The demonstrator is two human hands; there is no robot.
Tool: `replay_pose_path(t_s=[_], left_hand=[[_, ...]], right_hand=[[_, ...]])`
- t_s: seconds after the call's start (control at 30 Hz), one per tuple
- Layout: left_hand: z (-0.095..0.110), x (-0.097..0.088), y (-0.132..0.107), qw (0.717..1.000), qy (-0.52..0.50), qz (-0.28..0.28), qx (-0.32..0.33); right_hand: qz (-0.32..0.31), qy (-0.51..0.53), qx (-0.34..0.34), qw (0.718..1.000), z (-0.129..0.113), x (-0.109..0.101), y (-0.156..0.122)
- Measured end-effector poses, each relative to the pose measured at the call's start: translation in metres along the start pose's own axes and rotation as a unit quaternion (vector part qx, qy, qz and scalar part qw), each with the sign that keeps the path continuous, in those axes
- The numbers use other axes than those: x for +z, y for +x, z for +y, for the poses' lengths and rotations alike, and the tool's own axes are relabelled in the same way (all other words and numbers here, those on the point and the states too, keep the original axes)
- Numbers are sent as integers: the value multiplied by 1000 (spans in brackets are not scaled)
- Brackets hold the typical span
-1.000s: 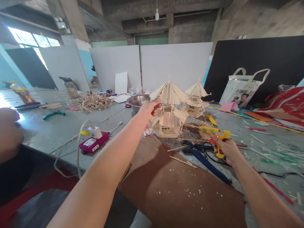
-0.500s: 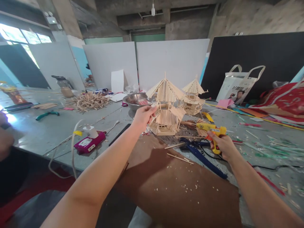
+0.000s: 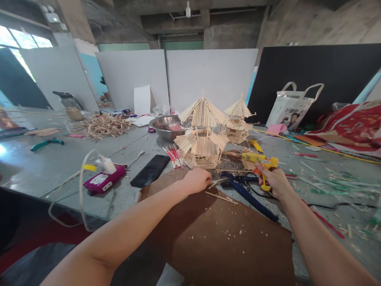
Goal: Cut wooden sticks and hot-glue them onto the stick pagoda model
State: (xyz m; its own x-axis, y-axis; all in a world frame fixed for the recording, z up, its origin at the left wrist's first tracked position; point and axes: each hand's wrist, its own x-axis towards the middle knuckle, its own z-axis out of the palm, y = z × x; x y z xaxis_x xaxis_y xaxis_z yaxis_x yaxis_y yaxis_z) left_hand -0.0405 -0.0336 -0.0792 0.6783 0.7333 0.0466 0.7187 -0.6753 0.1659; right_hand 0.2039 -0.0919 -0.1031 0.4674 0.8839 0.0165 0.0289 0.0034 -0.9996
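My right hand [image 3: 275,179] grips a yellow hot glue gun [image 3: 262,159], its nozzle pointing left. My left hand [image 3: 199,180] is low over the front of the table, fingers pinched at the near end of a short wooden stick [image 3: 219,181]; the fingertips are partly hidden. Just behind it stands a pavilion model [image 3: 205,147] built of thin sticks, with a pointed roof and a lower flared roof. More loose sticks [image 3: 222,198] lie on the brown board [image 3: 238,222] in front. Blue-handled cutters [image 3: 253,198] rest between my hands.
A second stick pavilion [image 3: 238,123] and a metal bowl [image 3: 167,126] stand behind. On the left are a black phone [image 3: 150,171], a purple power strip [image 3: 105,178] with a cable, and a stick pile [image 3: 107,126]. Green plastic scraps [image 3: 336,186] and a white bag [image 3: 293,105] are on the right.
My left hand has left the pavilion's left side and come down toward me to the loose stick. The right hand still holds the glue gun in about the same place. The view has turned slightly right.
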Motion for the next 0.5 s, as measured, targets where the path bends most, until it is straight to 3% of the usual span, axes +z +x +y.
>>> replay_pose_path(t_s=[0.23,0.37,0.5], left_hand=[[7,-3,18,998,59,23,22],[24,-5,33,991,123,14,40],[49,-5,53,990,106,16,90]], right_hand=[[51,38,3,998,-5,-2,3],[63,49,4,997,-4,-5,5],[63,45,6,997,-3,-6,6]])
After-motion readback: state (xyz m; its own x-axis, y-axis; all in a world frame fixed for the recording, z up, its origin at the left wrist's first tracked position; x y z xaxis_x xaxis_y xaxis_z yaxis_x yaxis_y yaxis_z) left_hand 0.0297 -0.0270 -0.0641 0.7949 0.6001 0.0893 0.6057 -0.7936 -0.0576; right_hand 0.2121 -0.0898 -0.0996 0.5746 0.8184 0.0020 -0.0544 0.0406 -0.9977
